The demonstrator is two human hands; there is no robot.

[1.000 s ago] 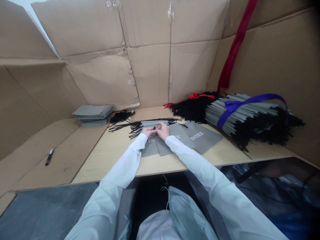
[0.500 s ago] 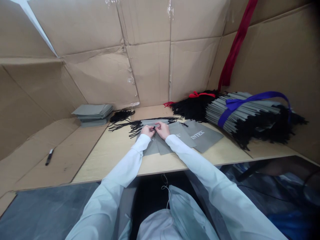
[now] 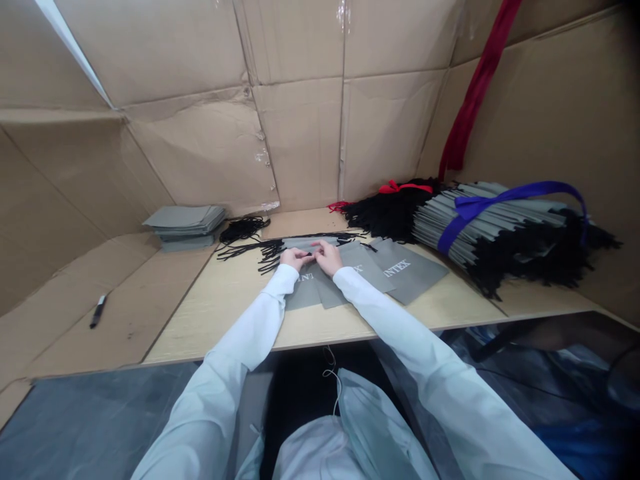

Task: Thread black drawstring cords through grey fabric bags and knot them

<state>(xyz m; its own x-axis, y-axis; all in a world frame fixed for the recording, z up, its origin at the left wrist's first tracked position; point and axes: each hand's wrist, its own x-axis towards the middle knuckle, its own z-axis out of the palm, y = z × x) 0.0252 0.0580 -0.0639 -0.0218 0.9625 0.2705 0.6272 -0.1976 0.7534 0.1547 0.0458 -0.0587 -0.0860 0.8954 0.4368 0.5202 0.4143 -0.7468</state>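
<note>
Beyond the left hand (image 3: 295, 259) and right hand (image 3: 327, 259) stands a creased brown cardboard wall (image 3: 303, 147) with shiny tape (image 3: 270, 206). 2 more cardboard walls (image 3: 560, 127) flank them, 1 per side. Beneath both hands lies a pale wooden tabletop (image 3: 215, 300). A bright strip (image 3: 75, 53) shows high to their left; a grey surface (image 3: 100, 420) lies below, left.

A workshop for handwork in batches is suggested by the plain wooden table (image 3: 215, 313), which is screened at twelve o'clock by creased, taped cardboard (image 3: 300, 140). Flat grey pieces (image 3: 417, 277), marked INTEX, are spread toward four o'clock; a thick bundle (image 3: 493, 230) is tied with blue ribbon (image 3: 447, 239) at three, and a grey stack (image 3: 185, 223) is kept at nine.
</note>
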